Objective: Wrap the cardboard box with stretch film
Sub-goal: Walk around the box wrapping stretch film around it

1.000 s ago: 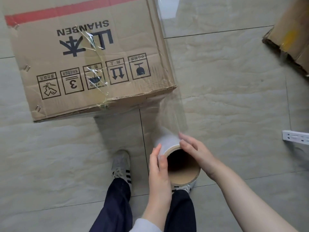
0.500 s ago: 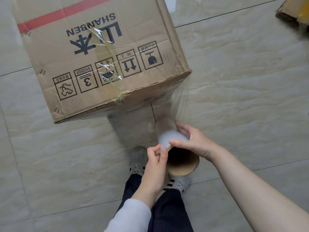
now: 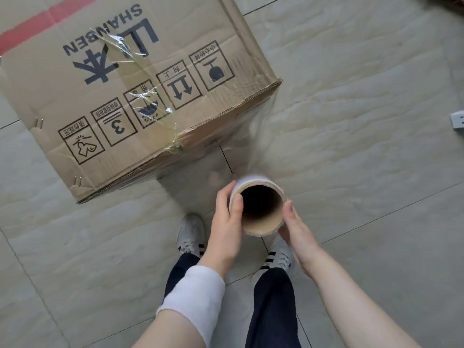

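Shoes stand nearest, on the tiled floor. Just beyond them the left hand and right hand now clasp the stretch film roll from opposite sides, thumbs on its cardboard rim. Half a second ago the right hand lay over the top and the left only fingered the edge. The grip looks settled for pulling. From the roll a sheet of film rises to the near right corner of the cardboard box, which lies on the floor beyond. The sheet is faint, so I cannot tell how much of the near side is covered; probably that side comes next.
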Action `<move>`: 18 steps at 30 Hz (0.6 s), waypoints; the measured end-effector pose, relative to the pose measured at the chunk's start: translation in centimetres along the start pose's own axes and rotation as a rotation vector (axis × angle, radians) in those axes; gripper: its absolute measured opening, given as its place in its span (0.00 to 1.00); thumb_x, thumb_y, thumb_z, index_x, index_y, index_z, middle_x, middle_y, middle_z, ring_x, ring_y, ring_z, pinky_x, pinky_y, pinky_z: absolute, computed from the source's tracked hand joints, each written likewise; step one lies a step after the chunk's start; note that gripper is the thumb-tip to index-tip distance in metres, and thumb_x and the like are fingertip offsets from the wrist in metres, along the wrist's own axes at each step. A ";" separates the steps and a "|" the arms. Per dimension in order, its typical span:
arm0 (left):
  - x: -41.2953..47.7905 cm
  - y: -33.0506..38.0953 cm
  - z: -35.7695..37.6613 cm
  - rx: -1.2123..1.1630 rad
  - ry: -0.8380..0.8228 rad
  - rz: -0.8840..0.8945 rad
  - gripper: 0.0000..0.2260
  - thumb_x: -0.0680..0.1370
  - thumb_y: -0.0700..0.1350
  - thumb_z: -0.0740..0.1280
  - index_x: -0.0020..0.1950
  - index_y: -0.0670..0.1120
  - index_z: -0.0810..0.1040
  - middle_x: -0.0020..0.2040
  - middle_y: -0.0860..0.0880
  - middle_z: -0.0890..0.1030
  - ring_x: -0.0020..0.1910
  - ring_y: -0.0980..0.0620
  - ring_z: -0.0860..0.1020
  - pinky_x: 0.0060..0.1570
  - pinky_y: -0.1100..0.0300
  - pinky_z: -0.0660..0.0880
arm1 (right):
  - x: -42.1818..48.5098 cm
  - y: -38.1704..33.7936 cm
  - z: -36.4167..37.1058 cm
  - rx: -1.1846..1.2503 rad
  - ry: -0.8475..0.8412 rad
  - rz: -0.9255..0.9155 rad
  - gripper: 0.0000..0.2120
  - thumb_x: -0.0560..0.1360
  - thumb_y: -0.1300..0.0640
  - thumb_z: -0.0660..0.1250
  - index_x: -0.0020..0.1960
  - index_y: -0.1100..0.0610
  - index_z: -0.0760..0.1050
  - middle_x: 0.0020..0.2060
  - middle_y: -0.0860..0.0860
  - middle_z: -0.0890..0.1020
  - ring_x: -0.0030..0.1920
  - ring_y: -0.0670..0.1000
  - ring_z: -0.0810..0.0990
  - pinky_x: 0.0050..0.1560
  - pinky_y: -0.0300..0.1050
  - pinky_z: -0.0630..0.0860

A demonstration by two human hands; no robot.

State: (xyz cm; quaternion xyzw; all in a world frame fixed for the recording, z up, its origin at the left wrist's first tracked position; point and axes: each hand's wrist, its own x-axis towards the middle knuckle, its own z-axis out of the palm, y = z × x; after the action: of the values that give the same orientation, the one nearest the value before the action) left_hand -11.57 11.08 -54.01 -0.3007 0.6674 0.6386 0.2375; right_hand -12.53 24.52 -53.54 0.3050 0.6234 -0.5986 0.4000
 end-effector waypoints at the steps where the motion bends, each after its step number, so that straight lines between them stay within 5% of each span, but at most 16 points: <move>1: -0.6 -0.4 0.2 -0.034 0.068 -0.014 0.25 0.76 0.64 0.53 0.69 0.53 0.64 0.63 0.62 0.70 0.58 0.77 0.66 0.53 0.82 0.62 | -0.4 0.5 0.7 0.032 0.017 -0.010 0.56 0.52 0.17 0.57 0.74 0.42 0.56 0.74 0.43 0.63 0.73 0.43 0.61 0.75 0.51 0.57; 5: -3.4 -1.1 1.5 -0.149 0.248 -0.103 0.16 0.82 0.54 0.52 0.68 0.54 0.63 0.66 0.57 0.69 0.58 0.75 0.67 0.54 0.81 0.63 | -0.6 0.6 1.6 -0.032 0.089 -0.104 0.56 0.51 0.16 0.55 0.70 0.48 0.66 0.69 0.46 0.72 0.69 0.45 0.68 0.72 0.53 0.63; 8: -5.0 -2.1 1.9 -0.213 0.258 -0.175 0.22 0.71 0.69 0.58 0.62 0.63 0.64 0.69 0.57 0.67 0.66 0.64 0.67 0.68 0.60 0.65 | -0.3 1.3 0.6 -0.119 0.064 -0.117 0.53 0.55 0.17 0.54 0.66 0.53 0.73 0.64 0.50 0.77 0.67 0.49 0.72 0.71 0.54 0.65; 10: -5.1 -2.4 1.5 -0.266 0.272 -0.274 0.32 0.63 0.75 0.60 0.61 0.60 0.66 0.68 0.55 0.69 0.67 0.57 0.69 0.67 0.49 0.67 | 0.2 1.3 0.5 -0.200 0.013 -0.122 0.40 0.66 0.26 0.57 0.67 0.52 0.72 0.65 0.48 0.75 0.68 0.47 0.71 0.71 0.45 0.63; 12: -5.1 -2.6 0.6 -0.263 0.271 -0.365 0.30 0.65 0.72 0.58 0.59 0.54 0.67 0.62 0.53 0.73 0.62 0.55 0.72 0.64 0.48 0.70 | 0.7 1.2 0.9 -0.328 -0.027 -0.133 0.26 0.76 0.41 0.60 0.69 0.53 0.70 0.66 0.47 0.73 0.68 0.44 0.68 0.67 0.35 0.60; 15: -4.1 -2.5 -2.3 -0.182 0.115 -0.412 0.23 0.76 0.67 0.53 0.52 0.48 0.72 0.52 0.51 0.77 0.53 0.54 0.77 0.51 0.55 0.76 | 0.7 1.2 0.8 -0.426 -0.065 -0.141 0.22 0.78 0.48 0.60 0.70 0.53 0.69 0.68 0.47 0.72 0.68 0.42 0.67 0.65 0.33 0.59; 18: -0.8 -2.0 -5.0 0.042 -0.057 -0.417 0.38 0.61 0.79 0.57 0.48 0.46 0.74 0.48 0.49 0.77 0.48 0.52 0.76 0.50 0.52 0.75 | 0.0 1.7 0.6 -0.472 -0.069 -0.131 0.23 0.78 0.46 0.58 0.71 0.51 0.67 0.69 0.47 0.70 0.71 0.45 0.66 0.68 0.35 0.58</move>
State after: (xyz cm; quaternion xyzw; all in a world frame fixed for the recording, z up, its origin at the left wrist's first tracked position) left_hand -9.25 6.13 -54.56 -0.4092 0.5969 0.5698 0.3893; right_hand -10.99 24.13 -54.34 0.1414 0.7504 -0.4710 0.4418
